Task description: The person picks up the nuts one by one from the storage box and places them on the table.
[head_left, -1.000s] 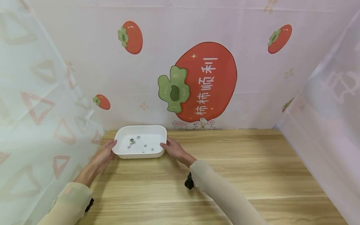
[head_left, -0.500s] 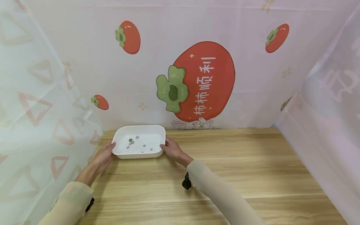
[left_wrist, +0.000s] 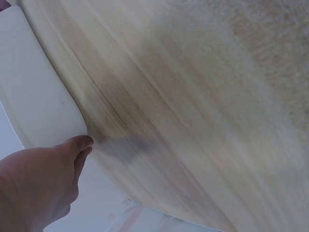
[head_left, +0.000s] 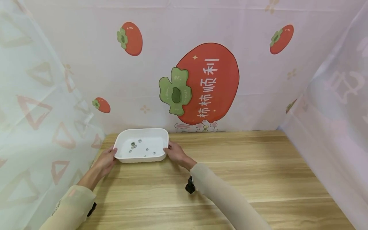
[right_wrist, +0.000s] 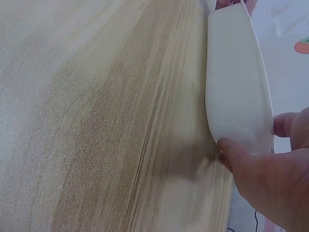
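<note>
A white rectangular plastic tray (head_left: pixel 141 160) stands at the back left of the wooden table, close to the rear wall. On its floor lie several small round shiny pieces (head_left: pixel 133 144), some clustered at the left, others scattered; they are too small to identify. My left hand (head_left: pixel 104 161) grips the tray's left end, thumb at the rim and fingers underneath, near the front corner. The right end is held by my right hand (head_left: pixel 176 153), whose thumb lies over the rim. In the right wrist view, fingertips (right_wrist: pixel 226 144) press low against the outer wall.
A wooden tabletop (head_left: pixel 230 179) stretches to the right and in front of the tray. Printed sheets enclose it: a back wall (head_left: pixel 138 80) with red persimmons, a left sheet (head_left: pixel 43 137) close to the left arm, and a right sheet (head_left: pixel 330 127).
The head view has shifted slightly, so the whole scene sits a little further left. Both hands keep their hold, and the tray and its pieces show no movement on the table.
</note>
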